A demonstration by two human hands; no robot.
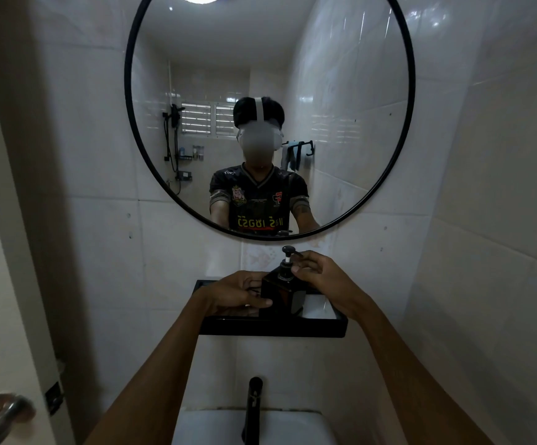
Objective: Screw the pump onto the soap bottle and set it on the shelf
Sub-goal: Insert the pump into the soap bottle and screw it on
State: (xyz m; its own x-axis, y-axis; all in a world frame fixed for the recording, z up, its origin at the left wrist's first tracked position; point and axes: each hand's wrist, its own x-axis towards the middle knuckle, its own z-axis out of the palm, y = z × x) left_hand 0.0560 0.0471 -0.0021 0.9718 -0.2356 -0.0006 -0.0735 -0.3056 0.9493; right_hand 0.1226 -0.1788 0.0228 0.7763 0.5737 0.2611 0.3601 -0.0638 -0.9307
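Note:
A square black soap bottle (282, 297) stands over the black wall shelf (273, 327), with a black pump (288, 261) sitting in its neck. My left hand (239, 292) wraps the bottle's left side, thumb across its front. My right hand (323, 273) pinches the pump's collar and spout from the right. I cannot tell whether the bottle's base touches the shelf, because the shelf's front rim hides it.
A round black-framed mirror (413, 91) hangs above the shelf and reflects a person. Below are a black tap (253, 409) and a white basin (292, 427). A door with a metal handle (2, 412) is at the lower left. Tiled walls close in on both sides.

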